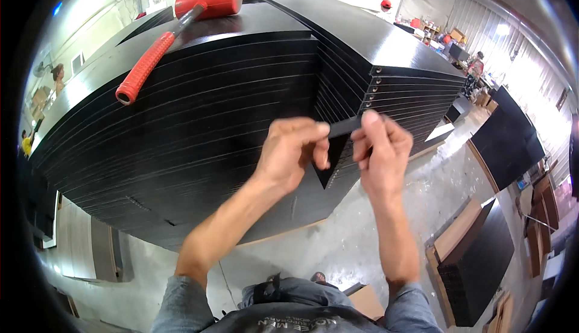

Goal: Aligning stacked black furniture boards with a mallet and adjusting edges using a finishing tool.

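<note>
Between my two hands a short dark strip is stretched out in front of the stacked black panels. The fingers of my left hand pinch its left end, while my right hand grips the other end between thumb and fingers. Just behind the strip is the stepped corner of the black panel stack, where a row of small round holes runs down the panel edges. On top of the stack, to the left, lies a red mallet with a red textured grip; neither hand touches it.
Another stack of black panels stands on the floor at the lower right, with a further dark stack beyond it. Pale wood-toned boards stand at the left. Several people are in the background, one near the shelves at right.
</note>
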A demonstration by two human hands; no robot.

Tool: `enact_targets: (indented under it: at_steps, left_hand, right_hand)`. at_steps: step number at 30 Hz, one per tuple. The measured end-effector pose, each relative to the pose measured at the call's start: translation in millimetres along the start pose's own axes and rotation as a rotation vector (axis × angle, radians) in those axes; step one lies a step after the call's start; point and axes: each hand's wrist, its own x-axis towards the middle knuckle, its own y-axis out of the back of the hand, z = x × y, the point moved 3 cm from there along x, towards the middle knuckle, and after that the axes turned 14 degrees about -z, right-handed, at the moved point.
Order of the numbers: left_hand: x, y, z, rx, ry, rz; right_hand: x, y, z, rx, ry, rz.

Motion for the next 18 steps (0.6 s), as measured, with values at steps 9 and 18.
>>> enact_targets:
  at_steps: [9,18]
  left_hand:
    - [5.6,-7.4,17.6,0.071,-0.039,-0.042]
    - [-25.0,14.8,-44.2,-0.03,0.059,0.062]
  right_hand:
    - [1.2,-7.3,-11.8,0.073,0.05,0.068]
    - [-33.2,-8.7,53.6,0.063,-0.124,0.162]
